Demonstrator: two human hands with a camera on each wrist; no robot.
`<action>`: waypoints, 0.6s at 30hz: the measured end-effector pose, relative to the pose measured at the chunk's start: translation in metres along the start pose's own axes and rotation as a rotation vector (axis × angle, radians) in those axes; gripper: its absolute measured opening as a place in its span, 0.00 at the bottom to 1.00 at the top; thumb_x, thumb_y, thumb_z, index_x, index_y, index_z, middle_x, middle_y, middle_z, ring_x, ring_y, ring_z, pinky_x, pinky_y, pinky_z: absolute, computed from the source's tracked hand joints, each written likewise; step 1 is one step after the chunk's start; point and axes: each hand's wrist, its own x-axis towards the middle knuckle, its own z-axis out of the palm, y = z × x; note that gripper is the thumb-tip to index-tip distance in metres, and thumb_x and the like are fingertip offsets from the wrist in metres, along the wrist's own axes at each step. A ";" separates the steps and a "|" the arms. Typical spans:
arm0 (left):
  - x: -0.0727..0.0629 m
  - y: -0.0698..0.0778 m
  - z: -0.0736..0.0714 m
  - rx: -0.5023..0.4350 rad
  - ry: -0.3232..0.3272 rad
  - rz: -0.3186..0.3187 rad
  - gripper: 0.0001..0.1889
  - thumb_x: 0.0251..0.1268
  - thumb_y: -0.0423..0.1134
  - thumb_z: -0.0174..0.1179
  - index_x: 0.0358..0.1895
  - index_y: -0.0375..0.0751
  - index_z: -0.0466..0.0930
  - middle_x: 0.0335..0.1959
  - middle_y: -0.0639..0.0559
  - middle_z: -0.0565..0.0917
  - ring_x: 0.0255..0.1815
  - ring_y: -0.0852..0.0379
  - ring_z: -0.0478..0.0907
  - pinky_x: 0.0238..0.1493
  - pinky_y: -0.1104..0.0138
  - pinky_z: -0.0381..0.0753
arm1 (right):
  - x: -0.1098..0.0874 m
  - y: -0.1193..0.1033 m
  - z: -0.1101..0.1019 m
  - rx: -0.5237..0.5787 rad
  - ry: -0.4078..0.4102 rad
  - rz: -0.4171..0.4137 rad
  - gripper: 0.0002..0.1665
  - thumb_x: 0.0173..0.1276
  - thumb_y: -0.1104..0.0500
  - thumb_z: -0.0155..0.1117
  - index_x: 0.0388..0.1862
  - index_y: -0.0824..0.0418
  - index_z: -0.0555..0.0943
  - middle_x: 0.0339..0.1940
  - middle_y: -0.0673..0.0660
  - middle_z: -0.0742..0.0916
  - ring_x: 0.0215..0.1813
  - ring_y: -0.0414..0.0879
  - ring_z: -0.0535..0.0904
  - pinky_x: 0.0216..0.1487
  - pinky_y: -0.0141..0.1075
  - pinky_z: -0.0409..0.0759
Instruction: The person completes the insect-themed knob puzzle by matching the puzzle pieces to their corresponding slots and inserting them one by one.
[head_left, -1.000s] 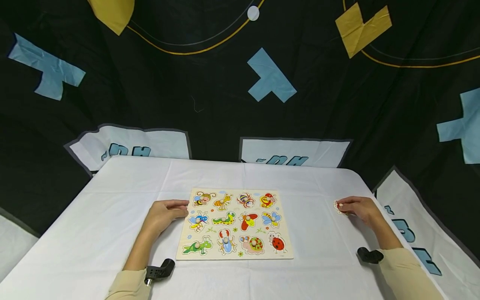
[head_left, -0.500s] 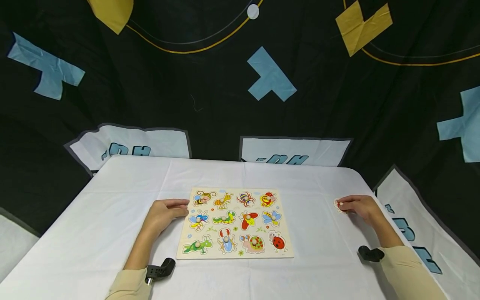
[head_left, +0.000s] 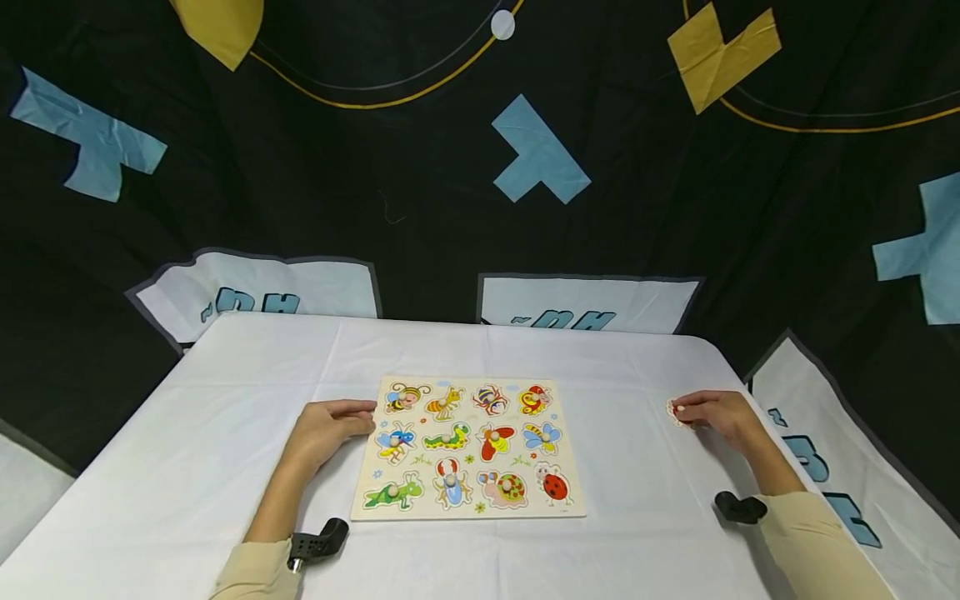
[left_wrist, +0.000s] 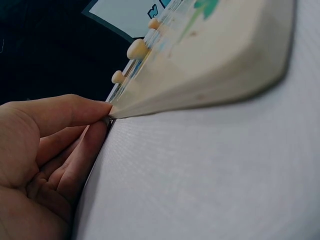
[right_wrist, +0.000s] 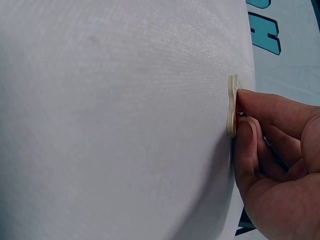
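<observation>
A wooden peg puzzle board with several insect pictures lies flat on the white table. Most pictures carry a small knob; the red ladybug at its near right corner shows none. My left hand is at the board's left edge; in the left wrist view, thumb and finger pinch that edge. Far to the right, my right hand pinches a small red-and-white puzzle piece low at the table surface. In the right wrist view the piece appears edge-on; fingers hide its knob.
White cloth covers the table, whose right edge runs close beside my right hand. Behind it hangs a black curtain with blue and yellow shapes. A black wrist device sits on each sleeve.
</observation>
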 end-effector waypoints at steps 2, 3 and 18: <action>0.000 0.000 0.000 -0.002 0.000 -0.002 0.21 0.60 0.43 0.71 0.56 0.43 0.87 0.42 0.52 0.90 0.50 0.58 0.80 0.54 0.64 0.72 | 0.000 0.001 0.000 -0.002 0.004 -0.002 0.21 0.68 0.59 0.68 0.56 0.71 0.83 0.53 0.66 0.87 0.45 0.47 0.82 0.40 0.29 0.79; 0.000 0.000 0.001 -0.002 0.000 -0.002 0.21 0.60 0.43 0.71 0.56 0.43 0.87 0.42 0.52 0.90 0.50 0.58 0.80 0.54 0.64 0.72 | 0.000 0.001 0.001 -0.002 0.006 -0.001 0.21 0.68 0.59 0.68 0.55 0.71 0.83 0.53 0.65 0.88 0.45 0.47 0.82 0.40 0.29 0.79; 0.000 0.000 0.000 -0.003 0.002 -0.001 0.21 0.59 0.44 0.71 0.56 0.43 0.87 0.42 0.52 0.91 0.48 0.59 0.80 0.53 0.65 0.72 | -0.001 -0.007 -0.001 -0.024 0.009 0.006 0.18 0.66 0.61 0.69 0.51 0.70 0.85 0.47 0.61 0.90 0.41 0.45 0.82 0.37 0.31 0.78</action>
